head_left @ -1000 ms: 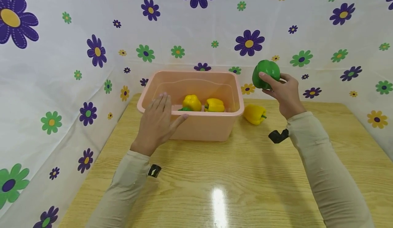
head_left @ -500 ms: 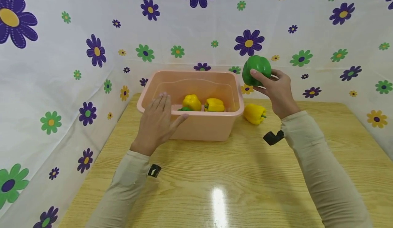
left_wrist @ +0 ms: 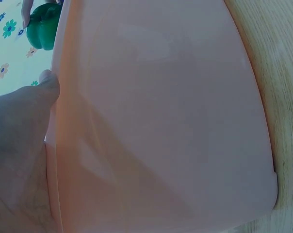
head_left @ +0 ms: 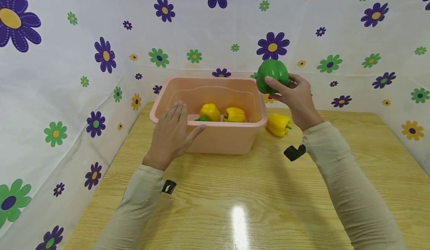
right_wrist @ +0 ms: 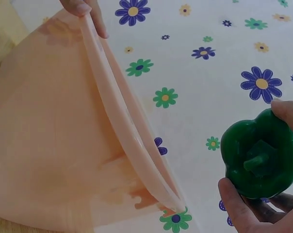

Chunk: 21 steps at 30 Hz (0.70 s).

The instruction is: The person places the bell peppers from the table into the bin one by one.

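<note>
In the head view, a peach plastic bin (head_left: 218,139) stands on the table with two yellow bell peppers (head_left: 209,112) and part of a green bell pepper (head_left: 203,119) showing inside. My left hand (head_left: 171,132) rests on its near rim at the left, fingers straight over the opening and thumb at the rim. Up beside the bin's right end, my right hand (head_left: 297,98) holds another green bell pepper (head_left: 273,74) between thumb and fingers. In the right wrist view, the stem side of this green pepper (right_wrist: 260,155) faces the camera.
Just right of the bin, another yellow bell pepper (head_left: 279,125) lies on the wood-grain table (head_left: 208,190). A white flowered cloth (head_left: 201,25) hangs behind and along the sides. Each wrist carries a small black camera mount (head_left: 295,153).
My right hand has moved left with the green bell pepper, closer to the bin's right end and slightly higher. The left hand has stayed on the rim.
</note>
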Available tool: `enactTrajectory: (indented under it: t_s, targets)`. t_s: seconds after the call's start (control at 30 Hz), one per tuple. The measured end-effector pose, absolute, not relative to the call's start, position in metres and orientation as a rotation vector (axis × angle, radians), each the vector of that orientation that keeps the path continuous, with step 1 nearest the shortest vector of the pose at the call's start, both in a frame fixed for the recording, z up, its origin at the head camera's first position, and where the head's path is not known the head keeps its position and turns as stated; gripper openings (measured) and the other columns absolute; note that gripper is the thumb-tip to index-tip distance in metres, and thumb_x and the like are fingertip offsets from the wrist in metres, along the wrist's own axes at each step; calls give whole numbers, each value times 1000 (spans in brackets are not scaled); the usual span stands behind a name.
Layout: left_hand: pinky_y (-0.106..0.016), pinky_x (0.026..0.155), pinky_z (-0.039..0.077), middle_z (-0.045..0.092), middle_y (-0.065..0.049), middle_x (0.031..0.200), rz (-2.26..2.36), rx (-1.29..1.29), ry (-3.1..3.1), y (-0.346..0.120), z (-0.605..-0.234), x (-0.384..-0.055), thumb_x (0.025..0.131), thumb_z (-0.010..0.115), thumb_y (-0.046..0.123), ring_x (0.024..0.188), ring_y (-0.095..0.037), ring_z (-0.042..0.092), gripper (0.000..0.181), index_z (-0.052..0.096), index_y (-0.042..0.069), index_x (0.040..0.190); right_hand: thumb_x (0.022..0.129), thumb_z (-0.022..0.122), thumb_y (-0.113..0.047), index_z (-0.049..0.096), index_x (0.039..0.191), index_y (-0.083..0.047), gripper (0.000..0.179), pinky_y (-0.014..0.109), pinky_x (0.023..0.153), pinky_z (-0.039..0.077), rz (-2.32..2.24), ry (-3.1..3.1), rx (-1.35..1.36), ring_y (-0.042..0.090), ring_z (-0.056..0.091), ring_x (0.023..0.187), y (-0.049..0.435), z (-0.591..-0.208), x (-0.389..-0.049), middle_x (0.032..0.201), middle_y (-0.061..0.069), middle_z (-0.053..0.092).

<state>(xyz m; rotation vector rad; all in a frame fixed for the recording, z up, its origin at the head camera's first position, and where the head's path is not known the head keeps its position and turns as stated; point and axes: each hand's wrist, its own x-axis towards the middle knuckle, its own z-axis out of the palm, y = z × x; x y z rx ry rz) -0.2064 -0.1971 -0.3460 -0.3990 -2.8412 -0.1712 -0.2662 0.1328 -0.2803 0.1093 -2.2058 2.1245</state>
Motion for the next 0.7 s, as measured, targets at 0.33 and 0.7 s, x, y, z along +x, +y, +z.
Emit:
enactTrajectory:
  t_s: [0.33, 0.7]
  targets:
    - [-50, 124, 17, 26, -27, 161, -174, -405, -2831, -198, -347, -207, 101, 42, 65, 151, -39, 22, 96, 26, -12, 154, 89, 79, -41, 38, 151, -4, 84, 36, 102, 52, 2118, -2247, 146, 31, 56, 127, 126, -280, -266, 141, 17, 49]
    - [-50, 124, 17, 27, -27, 161, -165, -410, -2813, -198, -347, -207, 100, 43, 66, 151, -39, 23, 96, 27, -13, 153, 88, 80, -37, 40, 150, -4, 81, 35, 99, 53, 2185, -2217, 168, 32, 57, 126, 122, -281, -264, 141, 17, 49]
